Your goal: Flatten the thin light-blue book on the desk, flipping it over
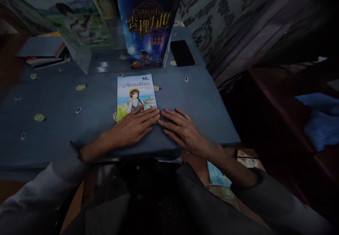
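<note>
A closed paperback book [136, 95] lies face up on the blue-grey tablecloth [100, 101], its cover showing a braided figure in a yellow hat. My left hand [136, 125] rests flat over the lower part of that cover, fingers stretched out to the right and hiding the bottom edge. Beside the book's lower right corner, my right hand [182, 127] lies palm down with its fingers a little spread. Its fingertips come close to those of the left hand; whether they touch the book's edge I cannot tell.
Behind the book, a dark blue book [150, 34] stands upright in a clear holder. A black phone [182, 53] lies to its right. At the left are a stack of books [43, 48] and a large picture book [82, 19] on a stand. Other books [218, 173] sit below the table edge.
</note>
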A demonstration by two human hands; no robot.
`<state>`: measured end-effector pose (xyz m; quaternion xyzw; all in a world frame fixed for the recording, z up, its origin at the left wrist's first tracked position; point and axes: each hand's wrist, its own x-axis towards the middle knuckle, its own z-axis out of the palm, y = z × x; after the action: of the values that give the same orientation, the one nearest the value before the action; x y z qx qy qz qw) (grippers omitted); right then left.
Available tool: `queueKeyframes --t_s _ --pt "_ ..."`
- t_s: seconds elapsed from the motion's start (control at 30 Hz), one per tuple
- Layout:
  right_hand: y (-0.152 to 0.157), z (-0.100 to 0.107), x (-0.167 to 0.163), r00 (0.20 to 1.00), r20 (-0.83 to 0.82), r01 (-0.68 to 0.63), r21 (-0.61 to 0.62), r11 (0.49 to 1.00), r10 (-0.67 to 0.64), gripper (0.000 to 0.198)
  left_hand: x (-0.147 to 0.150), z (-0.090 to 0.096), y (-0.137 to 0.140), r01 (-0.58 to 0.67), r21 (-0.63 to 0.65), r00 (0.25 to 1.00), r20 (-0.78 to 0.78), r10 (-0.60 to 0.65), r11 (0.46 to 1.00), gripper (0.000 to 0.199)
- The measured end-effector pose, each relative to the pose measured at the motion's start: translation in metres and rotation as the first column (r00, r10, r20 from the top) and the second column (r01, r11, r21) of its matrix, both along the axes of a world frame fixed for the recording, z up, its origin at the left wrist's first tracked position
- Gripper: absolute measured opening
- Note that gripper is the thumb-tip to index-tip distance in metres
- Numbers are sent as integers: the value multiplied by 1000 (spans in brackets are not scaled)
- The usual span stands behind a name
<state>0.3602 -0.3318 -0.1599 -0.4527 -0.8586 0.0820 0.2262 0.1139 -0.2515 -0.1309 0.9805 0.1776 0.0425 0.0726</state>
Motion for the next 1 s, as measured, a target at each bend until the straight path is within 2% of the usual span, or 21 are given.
queueKeyframes --t_s 0.23,0.4,0.8,1.0 --pt "-5 -4 2 999 17 -28 68 997 27 36 -1 -12 -42 -155 112 987 -23 158 982 51" --pt "-5 -5 1 999 23 -40 99 994 37 40 -4 -12 -59 -214 171 976 6 216 962 51" --pt "-4 -6 3 999 27 -44 83 996 42 40 -60 -14 -68 -370 196 927 19 374 908 50" --pt "-4 2 -13 996 17 -88 91 992 87 45 -68 -13 -65 -388 147 922 42 386 910 51"
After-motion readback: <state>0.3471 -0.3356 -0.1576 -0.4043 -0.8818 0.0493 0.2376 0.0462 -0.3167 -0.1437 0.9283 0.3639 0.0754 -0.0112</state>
